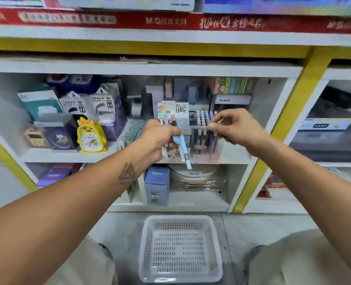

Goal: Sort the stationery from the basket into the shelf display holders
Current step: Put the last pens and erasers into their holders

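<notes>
My left hand [159, 138] grips a small bunch of pens [183, 144], blue and white, held upright in front of the middle shelf. To its right, my right hand [235, 125] pinches one pale pen [215, 133] over a clear display holder [204, 145] that has several pens standing in it. On the floor below sits a white plastic basket [180, 248]; nothing shows inside it.
The white shelf [71, 155] carries a yellow chick alarm clock [91, 136], power bank boxes [88, 104] and more pen racks [131, 130]. A blue box [157, 185] stands on the lower shelf. Yellow frame posts [277, 128] border the bay. My knees flank the basket.
</notes>
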